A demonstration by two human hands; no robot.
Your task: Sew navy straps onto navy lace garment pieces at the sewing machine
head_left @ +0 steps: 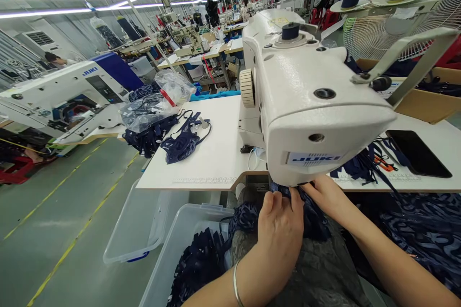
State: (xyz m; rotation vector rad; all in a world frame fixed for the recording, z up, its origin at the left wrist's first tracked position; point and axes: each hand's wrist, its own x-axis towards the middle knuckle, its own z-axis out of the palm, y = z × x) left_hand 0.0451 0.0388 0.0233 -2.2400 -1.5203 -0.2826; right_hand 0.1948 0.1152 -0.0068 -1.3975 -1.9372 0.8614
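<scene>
A navy patterned bra [315, 218] hangs at the front edge of the table, partly under the head of a white JUKI sewing machine [317, 100]. My left hand [283, 230], with a bangle at the wrist, is closed on the bra, its fingers curled just below the machine head. My right hand [329, 196] grips the fabric from the right side, its fingertips partly hidden under the head. The needle area is out of sight. One cup of dark fabric [245, 218] hangs left of my left hand, over the tub's edge.
A clear plastic tub [205, 208] of navy pieces stands below. Another navy bra [182, 141] and a plastic bag [158, 103] lie on the white table [216, 153]. On the right are a black phone [418, 153], orange-handled snips [384, 163] and navy straps [360, 165].
</scene>
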